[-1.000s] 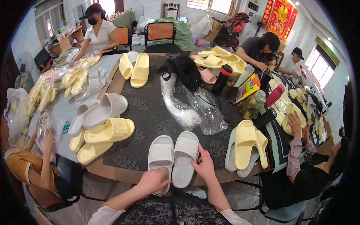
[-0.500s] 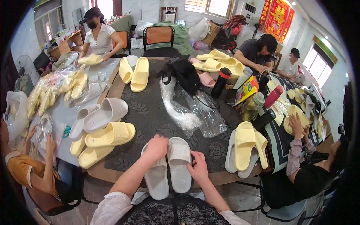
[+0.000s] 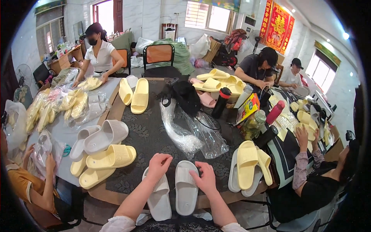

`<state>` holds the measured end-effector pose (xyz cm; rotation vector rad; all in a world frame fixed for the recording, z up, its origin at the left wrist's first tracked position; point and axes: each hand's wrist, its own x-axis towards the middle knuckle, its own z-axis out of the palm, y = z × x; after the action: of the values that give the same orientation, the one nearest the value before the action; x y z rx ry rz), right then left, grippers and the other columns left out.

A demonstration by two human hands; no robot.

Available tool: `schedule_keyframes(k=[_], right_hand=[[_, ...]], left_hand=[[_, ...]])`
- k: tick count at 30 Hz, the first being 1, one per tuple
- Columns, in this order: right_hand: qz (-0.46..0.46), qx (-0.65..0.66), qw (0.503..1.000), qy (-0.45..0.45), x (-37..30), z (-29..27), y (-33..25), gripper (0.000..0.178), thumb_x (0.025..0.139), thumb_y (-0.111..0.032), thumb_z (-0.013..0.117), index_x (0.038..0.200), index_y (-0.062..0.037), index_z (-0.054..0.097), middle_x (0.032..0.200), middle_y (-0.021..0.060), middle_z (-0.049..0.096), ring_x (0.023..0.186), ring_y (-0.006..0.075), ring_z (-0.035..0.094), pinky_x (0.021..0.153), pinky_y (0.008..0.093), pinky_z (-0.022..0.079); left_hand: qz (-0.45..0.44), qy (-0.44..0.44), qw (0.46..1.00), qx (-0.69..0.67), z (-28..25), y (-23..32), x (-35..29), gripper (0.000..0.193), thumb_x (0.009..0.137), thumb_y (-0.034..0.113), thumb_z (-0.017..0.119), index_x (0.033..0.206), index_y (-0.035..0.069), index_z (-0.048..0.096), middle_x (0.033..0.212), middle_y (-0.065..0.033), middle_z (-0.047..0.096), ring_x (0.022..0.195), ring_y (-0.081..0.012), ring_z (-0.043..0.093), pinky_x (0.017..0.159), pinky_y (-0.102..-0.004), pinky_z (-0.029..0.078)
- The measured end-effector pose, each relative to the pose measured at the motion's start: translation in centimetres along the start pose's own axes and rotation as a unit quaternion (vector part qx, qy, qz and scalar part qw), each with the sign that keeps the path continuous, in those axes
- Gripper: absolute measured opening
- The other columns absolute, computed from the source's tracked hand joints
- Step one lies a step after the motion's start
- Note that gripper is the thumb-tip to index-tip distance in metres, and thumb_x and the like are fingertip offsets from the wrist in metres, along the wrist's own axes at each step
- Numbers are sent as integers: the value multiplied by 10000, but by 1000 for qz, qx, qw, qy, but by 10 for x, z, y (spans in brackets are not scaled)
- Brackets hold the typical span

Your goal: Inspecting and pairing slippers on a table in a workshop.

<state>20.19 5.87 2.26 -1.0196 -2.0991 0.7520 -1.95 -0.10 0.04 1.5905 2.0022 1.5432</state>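
Two light grey slippers stand side by side at the table's near edge, toes pointing away from me: the left slipper [image 3: 159, 202] and the right slipper [image 3: 186, 195]. My left hand [image 3: 159, 165] is over the left one's strap and toe, its fingers loosely bent and nothing seen in them. Part of that slipper is hidden under the hand and wrist. Beside the right slipper's strap is my right hand [image 3: 205, 177], open, with thumb and fingers apart. Its thumb is close to the strap; whether it touches, I cannot tell.
Yellow slippers [image 3: 112, 156] and grey slippers [image 3: 106, 137] lie to the left. Another yellow slipper [image 3: 246, 164] rests on grey ones at right. Clear plastic bags [image 3: 206, 135], a black cap [image 3: 187, 94] and bottles [image 3: 222, 101] lie beyond. Co-workers handle slippers around the tables.
My hands have loosened from the grey slippers, and the right fingers have spread. The view has tilted up a little. At the far left, a co-worker has lowered yellow slippers to the table.
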Motion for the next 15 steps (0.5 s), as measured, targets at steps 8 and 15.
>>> schedule_keyframes(k=[8,15], right_hand=[[11,8,991,-136,37,52,8,263,811,-313,671,911,-72,705,844,93,671,823,273,623,747,384,503],[43,156,987,-25,38,40,37,174,820,-212,700,885,-51,691,826,82,664,743,201,627,699,321,500]], left_hand=[[-51,-55,997,-20,-3,4,-1,151,829,191,682,902,60,698,749,-62,656,722,-214,589,671,-345,481],[-10,-180,983,38,0,-2,-3,161,835,204,663,879,53,699,797,-100,673,761,-272,599,739,-380,487]])
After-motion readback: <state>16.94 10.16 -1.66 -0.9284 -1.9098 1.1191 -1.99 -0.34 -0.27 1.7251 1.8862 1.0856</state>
